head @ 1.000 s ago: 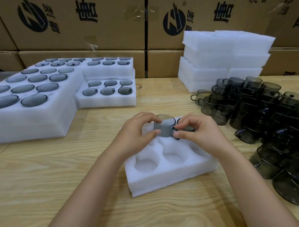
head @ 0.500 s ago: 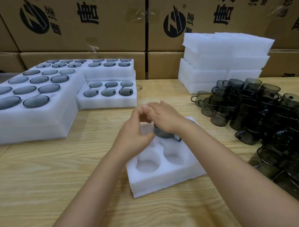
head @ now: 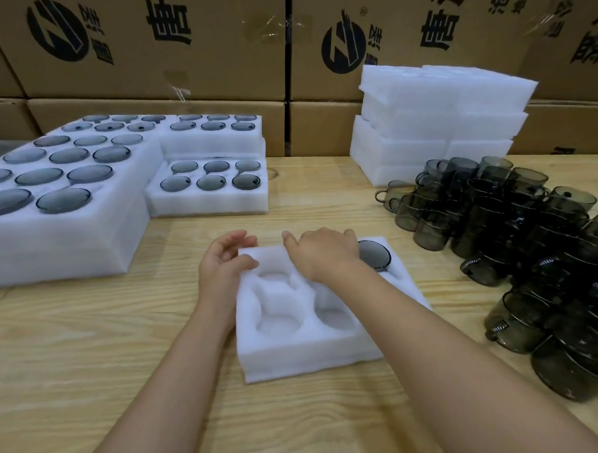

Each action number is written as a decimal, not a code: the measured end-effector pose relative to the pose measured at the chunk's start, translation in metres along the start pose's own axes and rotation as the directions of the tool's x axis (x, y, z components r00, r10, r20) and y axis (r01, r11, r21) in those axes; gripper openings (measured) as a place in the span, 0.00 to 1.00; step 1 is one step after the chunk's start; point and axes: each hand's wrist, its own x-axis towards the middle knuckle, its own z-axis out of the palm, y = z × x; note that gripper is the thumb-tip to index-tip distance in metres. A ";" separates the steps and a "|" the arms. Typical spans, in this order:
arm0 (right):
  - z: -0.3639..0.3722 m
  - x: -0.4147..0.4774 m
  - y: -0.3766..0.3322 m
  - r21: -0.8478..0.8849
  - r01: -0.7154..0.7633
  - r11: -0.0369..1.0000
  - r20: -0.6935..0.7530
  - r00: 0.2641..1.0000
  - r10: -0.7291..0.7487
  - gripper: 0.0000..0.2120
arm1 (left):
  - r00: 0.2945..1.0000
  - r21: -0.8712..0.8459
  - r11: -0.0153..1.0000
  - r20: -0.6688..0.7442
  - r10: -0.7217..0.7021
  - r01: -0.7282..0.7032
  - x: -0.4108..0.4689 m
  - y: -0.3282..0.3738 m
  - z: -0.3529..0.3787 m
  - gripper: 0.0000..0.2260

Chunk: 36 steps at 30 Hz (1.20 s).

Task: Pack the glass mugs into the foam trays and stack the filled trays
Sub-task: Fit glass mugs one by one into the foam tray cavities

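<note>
Both arms are bare: the left forearm (head: 166,369) and the right forearm (head: 432,340) show uncovered skin all the way to the lower edge of the view. The left grip (head: 224,264) and right grip (head: 321,256) are bare hands with slender fingers.

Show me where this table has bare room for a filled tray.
The widest bare table is near left, bordered by the tall filled stacks and the tray being packed. A smaller gap lies at the back between the low filled tray and the empty foam stack. The right side is crowded with loose mugs.
</note>
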 end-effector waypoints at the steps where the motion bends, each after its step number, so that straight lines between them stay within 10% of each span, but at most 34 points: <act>1: 0.001 -0.001 -0.001 -0.002 -0.017 1.000 -0.012 1.000 0.017 0.31 | 1.000 -0.021 1.000 0.005 0.003 -0.002 0.003 0.000 -0.001 0.19; 9: -0.001 -0.001 0.002 0.025 -0.026 0.999 0.029 0.999 0.025 0.31 | 0.994 0.019 1.000 0.106 -0.024 0.022 0.009 0.000 -0.005 0.18; 14: -0.033 -0.011 0.029 0.576 0.040 0.816 -0.056 0.998 -0.009 0.18 | 0.992 0.024 1.000 0.124 -0.021 0.018 0.011 -0.001 -0.005 0.19; 18: -0.050 -0.004 0.081 0.355 -0.090 0.930 -0.388 0.891 0.235 0.15 | 0.992 0.028 0.999 0.123 -0.030 0.027 0.011 -0.001 -0.004 0.19; 26: -0.027 0.007 0.144 0.075 -0.567 0.821 -0.095 0.815 0.571 0.20 | 0.991 0.013 0.999 0.128 -0.033 0.032 0.012 -0.002 -0.004 0.19; 36: -0.010 -0.022 0.127 0.220 -0.359 0.907 -0.340 0.843 0.416 0.10 | 0.987 -0.081 0.995 0.156 -0.038 0.052 0.012 -0.001 -0.005 0.15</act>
